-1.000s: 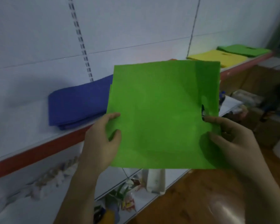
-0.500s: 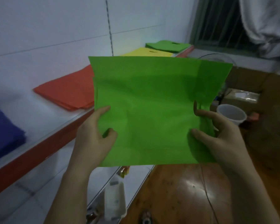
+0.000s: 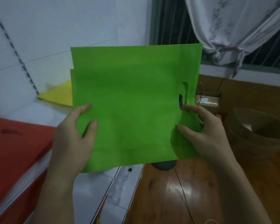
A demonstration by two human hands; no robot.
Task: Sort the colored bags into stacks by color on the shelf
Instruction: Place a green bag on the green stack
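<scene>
Panning right has brought the yellow stack (image 3: 58, 94) far-left, just behind the green bag (image 3: 132, 102); my left hand (image 3: 73, 139) and right hand (image 3: 205, 135) pinch its lower sides, green pile likely hidden beyond.

Seen: left hand (image 3: 71, 139) and right hand (image 3: 205, 135), both bare. Same for left forearm (image 3: 55, 199) and right forearm (image 3: 242, 191), uncovered all the way down to the bottom frame edge. Short, plain nails on left thumb (image 3: 94, 123) and right thumb (image 3: 181, 127). Slim wrists. Dim light, so finer detail not readable.
</scene>
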